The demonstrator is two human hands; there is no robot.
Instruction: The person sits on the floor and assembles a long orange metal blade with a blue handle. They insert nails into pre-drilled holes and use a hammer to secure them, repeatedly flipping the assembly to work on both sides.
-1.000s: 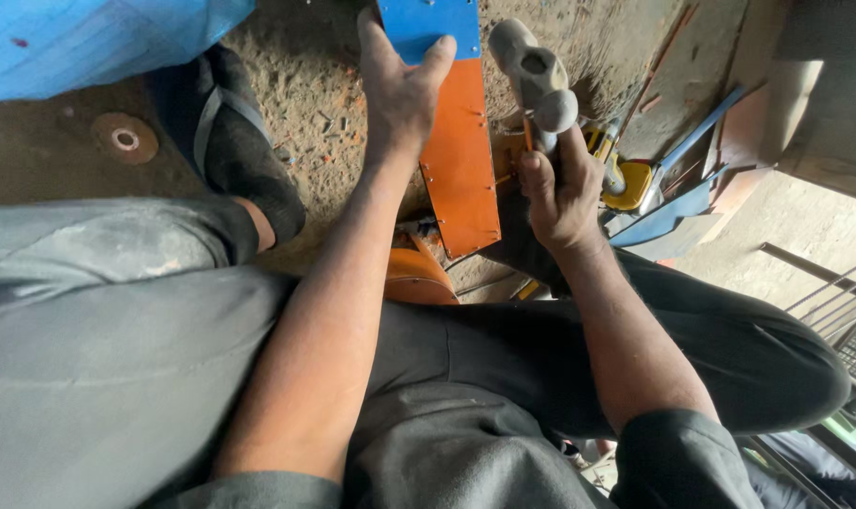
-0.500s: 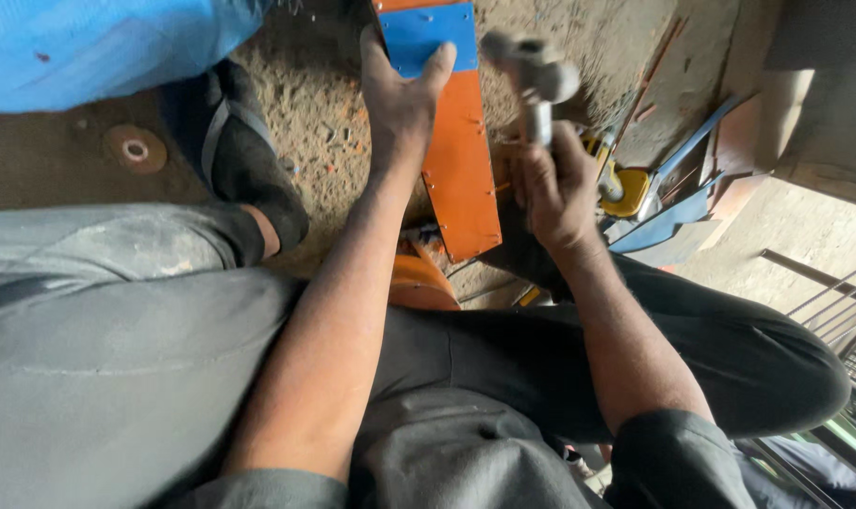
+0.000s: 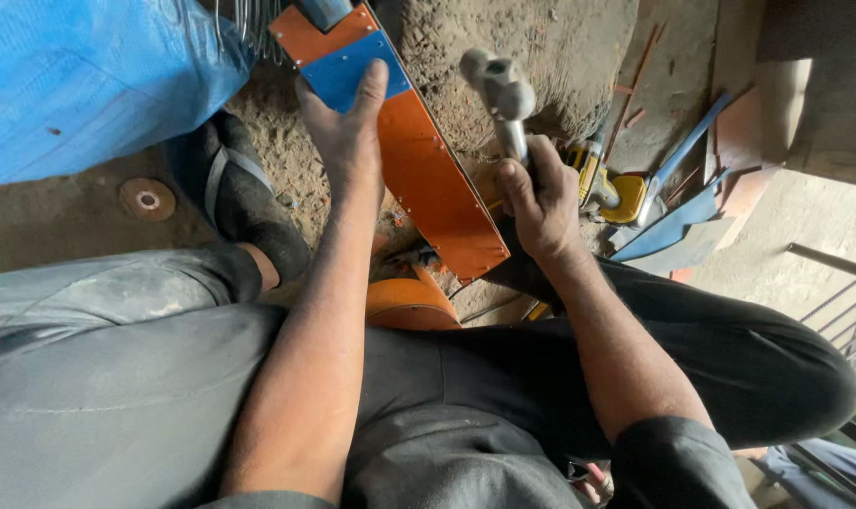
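Left hand (image 3: pixel 348 132) flat on orange panel (image 3: pixel 428 179); right hand (image 3: pixel 541 203) grips raised hammer (image 3: pixel 499 90).

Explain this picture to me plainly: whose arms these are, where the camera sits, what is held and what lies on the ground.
There is no machine here, just a person working by hand. The camera is worn on that person's head and looks down, so the two arms and the grey-trousered legs are their own. The left hand presses flat on an orange metal strip with a blue plate fixed to it. The right hand grips the handle of a hammer, its head raised above the strip. On the dirt floor lie a yellow power tool, blue metal offcuts and a round abrasive disc. A blue tarpaulin lies at the left.
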